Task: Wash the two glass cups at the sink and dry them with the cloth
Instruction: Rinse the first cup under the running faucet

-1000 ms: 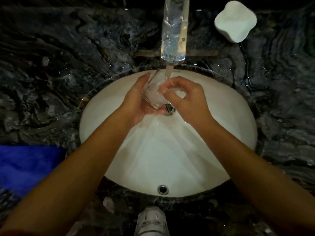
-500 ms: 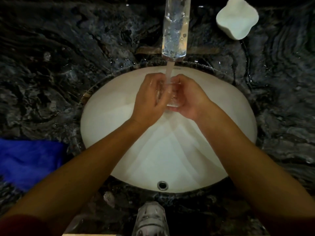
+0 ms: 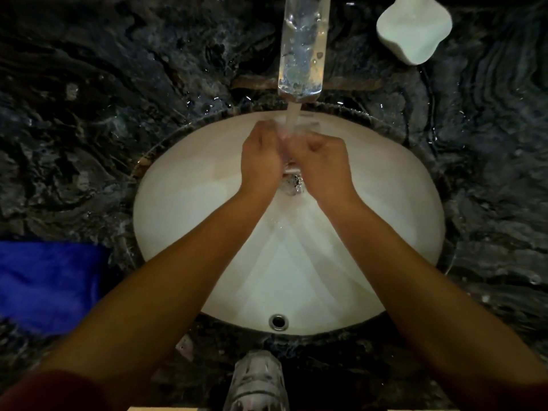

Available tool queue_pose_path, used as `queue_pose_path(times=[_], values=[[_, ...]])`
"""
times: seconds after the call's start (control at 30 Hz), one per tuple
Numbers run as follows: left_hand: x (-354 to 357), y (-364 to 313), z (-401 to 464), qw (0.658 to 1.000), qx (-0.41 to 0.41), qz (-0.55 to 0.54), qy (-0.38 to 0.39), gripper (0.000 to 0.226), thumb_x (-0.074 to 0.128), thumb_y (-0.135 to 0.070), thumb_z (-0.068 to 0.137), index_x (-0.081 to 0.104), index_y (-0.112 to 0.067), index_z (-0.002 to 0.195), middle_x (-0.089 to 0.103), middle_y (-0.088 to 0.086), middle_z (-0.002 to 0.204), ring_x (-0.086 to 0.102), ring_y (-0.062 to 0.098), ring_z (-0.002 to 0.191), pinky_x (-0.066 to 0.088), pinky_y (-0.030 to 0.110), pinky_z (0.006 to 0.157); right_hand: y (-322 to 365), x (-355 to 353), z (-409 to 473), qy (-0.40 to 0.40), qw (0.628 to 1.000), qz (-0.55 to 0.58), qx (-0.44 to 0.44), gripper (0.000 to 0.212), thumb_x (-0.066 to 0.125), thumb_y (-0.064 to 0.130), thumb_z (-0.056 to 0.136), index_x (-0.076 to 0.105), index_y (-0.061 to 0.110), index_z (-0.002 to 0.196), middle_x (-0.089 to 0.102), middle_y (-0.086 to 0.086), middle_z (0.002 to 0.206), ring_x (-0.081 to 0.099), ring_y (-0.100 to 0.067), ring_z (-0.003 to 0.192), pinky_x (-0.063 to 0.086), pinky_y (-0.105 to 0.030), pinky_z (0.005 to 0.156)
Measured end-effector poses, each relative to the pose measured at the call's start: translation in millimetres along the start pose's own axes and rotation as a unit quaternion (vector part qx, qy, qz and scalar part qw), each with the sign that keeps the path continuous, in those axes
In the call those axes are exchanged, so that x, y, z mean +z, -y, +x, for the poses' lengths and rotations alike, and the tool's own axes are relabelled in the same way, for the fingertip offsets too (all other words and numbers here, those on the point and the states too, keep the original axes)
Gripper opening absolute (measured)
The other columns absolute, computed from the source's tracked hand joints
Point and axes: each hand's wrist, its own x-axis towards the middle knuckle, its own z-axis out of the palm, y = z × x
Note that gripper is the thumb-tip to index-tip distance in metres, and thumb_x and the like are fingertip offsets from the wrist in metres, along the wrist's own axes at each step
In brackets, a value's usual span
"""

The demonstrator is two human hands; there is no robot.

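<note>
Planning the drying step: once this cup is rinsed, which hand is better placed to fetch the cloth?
Probably the left hand. The blue cloth lies on the counter on the left side of the sink, beside the left forearm. The right hand would have to cross over, so it could keep the cup.

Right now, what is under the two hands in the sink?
Under the left hand and right hand, the metal drain shows in the sink. The glass cup between them is mostly covered.

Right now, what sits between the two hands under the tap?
In the head view, the glass cup, mostly hidden, sits between the left hand and right hand, with the water stream falling onto it.
</note>
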Motion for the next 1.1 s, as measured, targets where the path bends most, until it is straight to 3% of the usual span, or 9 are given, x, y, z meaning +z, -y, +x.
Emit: queue_pose_path(times=[0.17, 0.27, 0.4, 0.5, 0.57, 0.73, 0.83, 0.97, 1.1], values=[[-10, -19, 5, 0.959, -0.232, -0.063, 0.151, 0.036, 0.035, -0.026, 0.101, 0.058, -0.014, 0.076, 0.058, 0.006, 0.058, 0.046, 0.016, 0.039, 0.028, 0.019, 0.043, -14, -16, 7, 0.042, 0.965, -0.208, -0.153, 0.03, 0.07, 0.042, 0.09, 0.073, 0.019, 0.072, 0.072, 0.003, 0.064, 0.07, -0.018, 0.063, 0.057, -0.042, 0.064], [-19, -24, 12, 0.956, -0.219, 0.003, 0.195, 0.045, 0.036, -0.039, 0.106, 0.067, -0.015, 0.085, 0.069, 0.008, 0.076, 0.059, 0.02, 0.055, 0.04, 0.022, 0.045, -21, -22, 6, 0.029, 0.937, -0.256, -0.234, 0.031, 0.072, 0.042, 0.089, 0.072, 0.017, 0.072, 0.07, 0.004, 0.068, 0.066, -0.017, 0.068, 0.054, -0.039, 0.067], [-13, -36, 14, 0.964, -0.187, 0.091, 0.166, 0.041, 0.033, -0.033, 0.11, 0.068, -0.015, 0.098, 0.074, 0.007, 0.085, 0.071, 0.024, 0.072, 0.06, 0.035, 0.053, -34, -27, 3, -0.112, 0.923, -0.25, -0.271, 0.035, 0.08, 0.043, 0.084, 0.067, 0.011, 0.088, 0.059, 0.003, 0.093, 0.058, -0.018, 0.092, 0.049, -0.032, 0.078], [-9, -34, 10, 0.966, -0.186, 0.087, 0.158, 0.034, 0.034, -0.013, 0.105, 0.063, -0.014, 0.087, 0.07, 0.006, 0.08, 0.069, 0.023, 0.065, 0.062, 0.041, 0.056, -41, -21, -6, -0.123, 0.949, -0.217, -0.193, 0.046, 0.073, 0.047, 0.087, 0.06, 0.014, 0.116, 0.057, 0.005, 0.117, 0.059, -0.017, 0.107, 0.054, -0.04, 0.085], [-12, -32, 9, 0.967, -0.189, 0.066, 0.157, 0.035, 0.035, -0.016, 0.105, 0.062, -0.017, 0.084, 0.069, 0.003, 0.079, 0.067, 0.02, 0.065, 0.056, 0.031, 0.052, -38, -15, -8, -0.089, 0.967, -0.206, -0.125, 0.048, 0.067, 0.051, 0.09, 0.057, 0.024, 0.129, 0.058, 0.015, 0.124, 0.064, -0.007, 0.098, 0.057, -0.036, 0.079], [-16, -23, 12, 0.969, -0.13, 0.075, 0.198, 0.039, 0.048, -0.051, 0.096, 0.062, -0.018, 0.11, 0.063, 0.006, 0.084, 0.052, 0.017, 0.058, 0.036, 0.024, 0.049, -22, -10, 2, -0.122, 0.978, -0.163, -0.037, 0.041, 0.065, 0.05, 0.094, 0.052, 0.019, 0.116, 0.059, 0.015, 0.094, 0.061, -0.002, 0.078, 0.049, -0.028, 0.069], [-17, -16, 7, 0.98, -0.001, 0.126, 0.152, 0.026, 0.064, -0.042, 0.098, 0.062, -0.017, 0.095, 0.07, -0.005, 0.072, 0.062, 0.009, 0.057, 0.046, 0.026, 0.048, -18, -7, 18, -0.046, 0.982, -0.151, 0.1, 0.047, 0.05, 0.063, 0.094, 0.063, 0.02, 0.107, 0.071, -0.001, 0.092, 0.065, -0.018, 0.067, 0.05, -0.032, 0.062], [-26, 6, 0, 0.984, 0.106, 0.067, 0.125, 0.038, 0.078, -0.025, 0.085, 0.059, -0.023, 0.118, 0.071, 0.0, 0.114, 0.067, 0.008, 0.105, 0.055, 0.025, 0.091, -21, -12, 32, 0.085, 0.942, 0.085, 0.313, 0.051, 0.045, 0.063, 0.096, 0.063, 0.016, 0.097, 0.062, -0.008, 0.083, 0.045, -0.016, 0.042, 0.029, -0.018, 0.036], [-28, 5, 4, 0.986, 0.071, -0.067, 0.137, 0.04, 0.081, -0.016, 0.082, 0.066, -0.018, 0.119, 0.072, 0.011, 0.119, 0.069, 0.024, 0.11, 0.057, 0.038, 0.095, -27, -15, 32, 0.203, 0.893, 0.159, 0.369, 0.061, 0.05, 0.069, 0.086, 0.059, 0.01, 0.094, 0.061, -0.012, 0.074, 0.033, -0.011, 0.037, 0.023, -0.016, 0.03]])
